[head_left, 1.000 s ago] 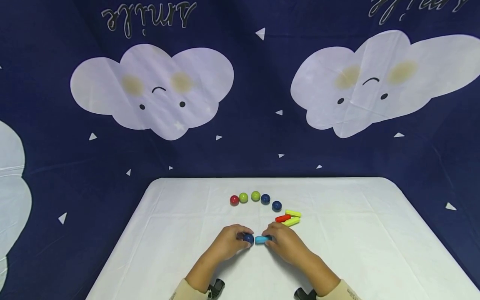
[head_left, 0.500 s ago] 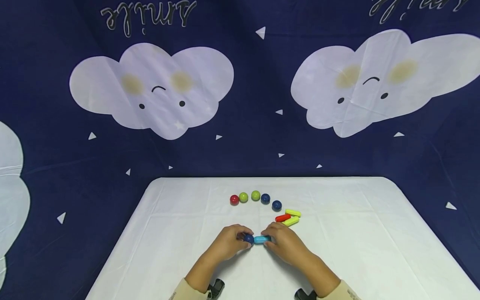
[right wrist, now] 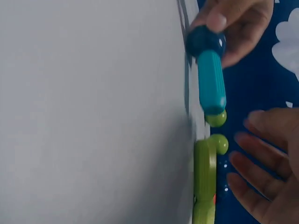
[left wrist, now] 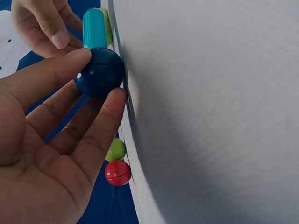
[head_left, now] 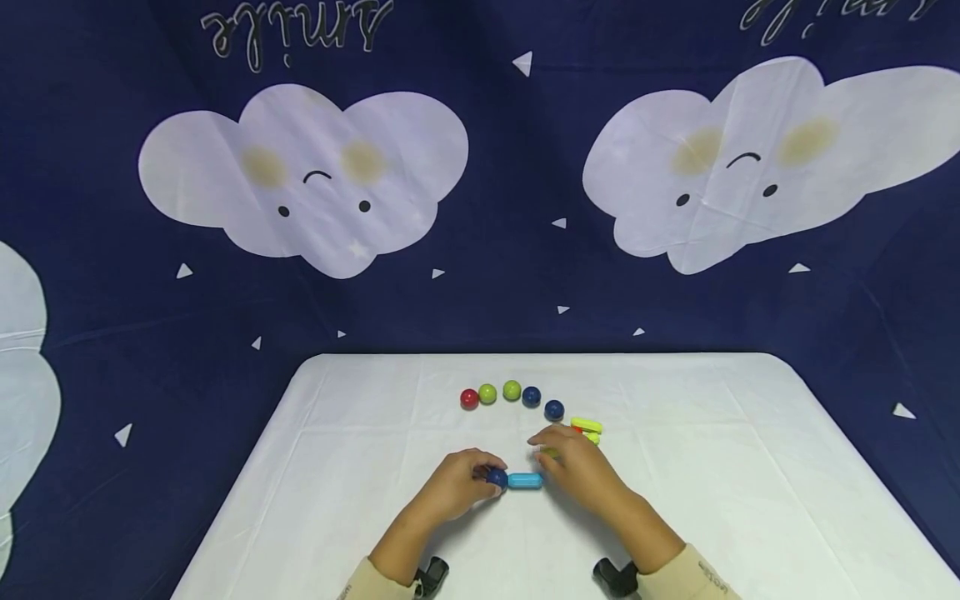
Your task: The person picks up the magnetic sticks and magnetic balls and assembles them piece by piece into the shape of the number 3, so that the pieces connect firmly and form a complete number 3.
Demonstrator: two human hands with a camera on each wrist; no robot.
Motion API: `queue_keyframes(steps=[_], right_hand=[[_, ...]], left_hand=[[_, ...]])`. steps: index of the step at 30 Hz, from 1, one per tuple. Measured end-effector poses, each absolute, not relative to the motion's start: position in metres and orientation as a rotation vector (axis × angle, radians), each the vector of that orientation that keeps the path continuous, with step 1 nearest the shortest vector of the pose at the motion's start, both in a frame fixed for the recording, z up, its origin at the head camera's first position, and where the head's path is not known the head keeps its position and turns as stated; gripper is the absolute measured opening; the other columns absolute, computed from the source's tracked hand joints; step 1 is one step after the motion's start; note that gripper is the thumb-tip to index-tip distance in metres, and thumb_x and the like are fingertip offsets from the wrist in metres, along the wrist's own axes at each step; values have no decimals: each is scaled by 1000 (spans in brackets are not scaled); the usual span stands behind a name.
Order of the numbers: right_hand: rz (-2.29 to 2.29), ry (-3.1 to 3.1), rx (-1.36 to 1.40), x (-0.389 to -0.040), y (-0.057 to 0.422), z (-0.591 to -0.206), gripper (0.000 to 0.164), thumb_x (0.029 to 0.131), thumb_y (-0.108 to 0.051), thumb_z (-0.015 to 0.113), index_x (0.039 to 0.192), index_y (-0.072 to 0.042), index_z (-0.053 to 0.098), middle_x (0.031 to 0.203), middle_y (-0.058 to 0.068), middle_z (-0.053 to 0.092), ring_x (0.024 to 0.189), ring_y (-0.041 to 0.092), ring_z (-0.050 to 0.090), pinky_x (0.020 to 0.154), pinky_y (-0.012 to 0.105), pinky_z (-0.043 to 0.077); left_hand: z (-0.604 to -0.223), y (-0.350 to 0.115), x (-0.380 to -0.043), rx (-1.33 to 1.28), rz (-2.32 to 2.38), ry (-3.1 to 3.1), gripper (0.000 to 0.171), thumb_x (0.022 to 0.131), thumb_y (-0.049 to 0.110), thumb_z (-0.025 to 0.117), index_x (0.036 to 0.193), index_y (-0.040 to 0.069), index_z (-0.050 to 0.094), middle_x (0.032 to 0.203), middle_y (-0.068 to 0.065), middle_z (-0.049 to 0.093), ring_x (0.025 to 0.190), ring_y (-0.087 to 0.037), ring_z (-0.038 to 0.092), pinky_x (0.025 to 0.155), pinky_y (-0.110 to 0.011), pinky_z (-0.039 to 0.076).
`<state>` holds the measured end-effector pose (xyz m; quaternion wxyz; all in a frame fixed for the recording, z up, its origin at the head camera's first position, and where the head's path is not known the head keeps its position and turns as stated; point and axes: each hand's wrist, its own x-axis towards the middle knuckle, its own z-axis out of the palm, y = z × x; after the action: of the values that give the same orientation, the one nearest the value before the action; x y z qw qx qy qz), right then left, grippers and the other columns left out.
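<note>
My left hand pinches a dark blue ball between thumb and fingertips, low over the white table. A light blue ridged rod lies end-on against that ball, pointing right. Nothing touches the rod's far end. My right hand is just above and right of it, fingers loosely spread and holding nothing. Beside those fingers are yellow-green rods, and in the head view the hand partly covers them. Only a sliver of a red rod shows there.
Farther back on the white table, loose balls form an arc: a red ball, two green balls and two dark blue balls. Behind the table hangs a navy cloth with clouds. Each wrist carries a black mount.
The light blue rod moved left against the dark blue ball. My right hand then let go of the rod and shifted up and right toward the yellow-green rods. My left hand stayed in place.
</note>
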<state>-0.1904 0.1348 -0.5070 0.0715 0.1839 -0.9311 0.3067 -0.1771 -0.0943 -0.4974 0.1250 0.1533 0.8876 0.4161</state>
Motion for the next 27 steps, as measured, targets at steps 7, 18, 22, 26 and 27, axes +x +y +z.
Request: queue_keyframes(steps=[7, 18, 22, 26, 27], right_hand=[[952, -2687, 357, -211, 144, -506, 33, 87, -13, 79, 119, -7, 73, 117, 8, 66, 113, 28, 66, 99, 47, 53], [877, -2737, 239, -236, 151, -505, 39, 87, -16, 80, 121, -1, 70, 118, 19, 66, 112, 37, 62, 99, 51, 49], [853, -2792, 204, -242, 151, -505, 39, 88, -19, 79, 122, -2, 71, 121, 19, 67, 114, 38, 61, 101, 53, 47], [841, -2837, 184, -247, 152, -505, 38, 89, -21, 77, 122, -4, 71, 124, 19, 68, 116, 39, 60, 100, 54, 46], [837, -2847, 183, -248, 151, -504, 37, 90, -21, 77, 122, -4, 71, 125, 19, 68, 117, 40, 60, 99, 54, 46]], left_hand=[[-497, -94, -177, 418, 1198, 2572, 27, 84, 11, 78, 111, 15, 75, 103, 0, 71, 96, -16, 65, 89, -43, 54], [-499, -96, -176, 392, 1192, 2555, 27, 84, 11, 79, 110, 16, 76, 101, 3, 70, 95, -14, 64, 89, -44, 54], [-498, -96, -174, 393, 1191, 2559, 28, 83, 12, 80, 110, 16, 76, 102, 3, 70, 95, -14, 64, 90, -46, 54], [-498, -96, -174, 392, 1194, 2561, 28, 83, 12, 80, 110, 16, 76, 103, 2, 71, 96, -15, 64, 90, -46, 54], [-498, -97, -173, 389, 1194, 2561, 28, 83, 12, 80, 110, 16, 76, 103, 2, 71, 96, -15, 64, 90, -46, 54]])
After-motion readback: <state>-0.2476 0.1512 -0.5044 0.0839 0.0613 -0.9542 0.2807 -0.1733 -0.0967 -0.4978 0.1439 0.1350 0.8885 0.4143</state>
